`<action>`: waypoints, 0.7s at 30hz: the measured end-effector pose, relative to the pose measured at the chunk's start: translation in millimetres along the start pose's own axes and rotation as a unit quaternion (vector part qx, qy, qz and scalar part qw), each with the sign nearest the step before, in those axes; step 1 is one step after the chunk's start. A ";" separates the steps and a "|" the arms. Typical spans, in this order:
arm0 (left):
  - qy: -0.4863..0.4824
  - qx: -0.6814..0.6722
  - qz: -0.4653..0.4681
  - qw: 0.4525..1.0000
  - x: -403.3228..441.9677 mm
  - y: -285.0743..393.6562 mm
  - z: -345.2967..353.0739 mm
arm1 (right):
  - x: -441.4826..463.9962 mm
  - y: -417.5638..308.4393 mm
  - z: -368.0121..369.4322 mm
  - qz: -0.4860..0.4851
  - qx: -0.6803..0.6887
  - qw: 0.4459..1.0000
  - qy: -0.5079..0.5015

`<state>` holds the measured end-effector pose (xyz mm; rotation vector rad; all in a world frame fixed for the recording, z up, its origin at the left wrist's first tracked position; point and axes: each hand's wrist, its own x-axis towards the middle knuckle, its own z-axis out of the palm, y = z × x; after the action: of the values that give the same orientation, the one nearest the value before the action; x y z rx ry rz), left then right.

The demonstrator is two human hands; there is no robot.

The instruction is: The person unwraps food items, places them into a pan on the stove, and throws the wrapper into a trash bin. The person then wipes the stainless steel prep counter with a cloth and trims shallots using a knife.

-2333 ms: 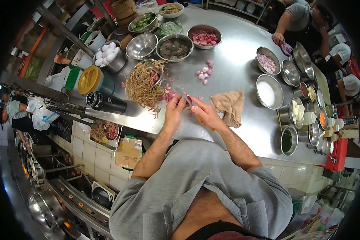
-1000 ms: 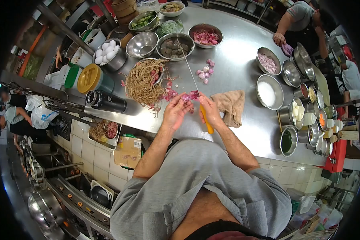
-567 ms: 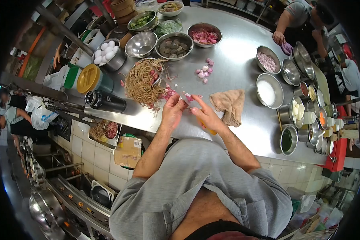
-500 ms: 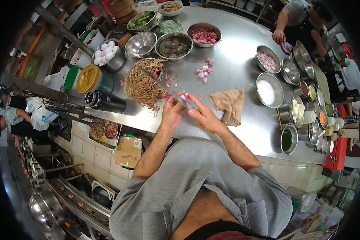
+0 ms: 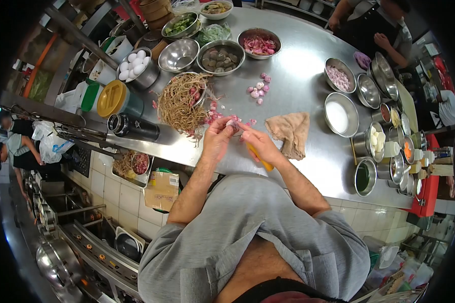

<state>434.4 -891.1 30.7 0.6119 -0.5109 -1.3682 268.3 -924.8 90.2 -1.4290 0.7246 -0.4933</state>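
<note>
One shallot (image 5: pixel 231 124), sitting over the steel table (image 5: pixel 298 76): left hand (image 5: pixel 216 142) pinching it in the fingertips, right hand (image 5: pixel 259 144) gripping an orange-handled knife (image 5: pixel 261 157), no longer showing flat as a moment ago, seemingly being re-angled between trimming strokes

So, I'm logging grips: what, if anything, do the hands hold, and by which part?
The left hand pinches a shallot; its far end shows, the gripped part is covered. The right hand holds a knife by its orange-yellow handle.
</note>
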 end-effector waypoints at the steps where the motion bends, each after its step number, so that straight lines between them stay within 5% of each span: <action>1: 0.001 0.000 0.000 1.000 0.5 2.0 0.0 | -1.0 -2.1 -2.3 0.062 0.116 0.991 -0.026; 10: -0.004 0.029 -0.018 0.999 -1.9 0.9 -4.0 | 8.4 14.1 -16.4 0.108 0.061 0.989 0.086; 21: 0.010 -0.003 -0.003 1.000 -2.7 2.9 6.1 | -0.2 5.3 -11.1 0.043 0.045 0.998 -0.005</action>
<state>432.2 -888.8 37.2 0.6215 -0.4886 -1.3684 259.6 -931.9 85.0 -1.3100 0.7442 -0.4453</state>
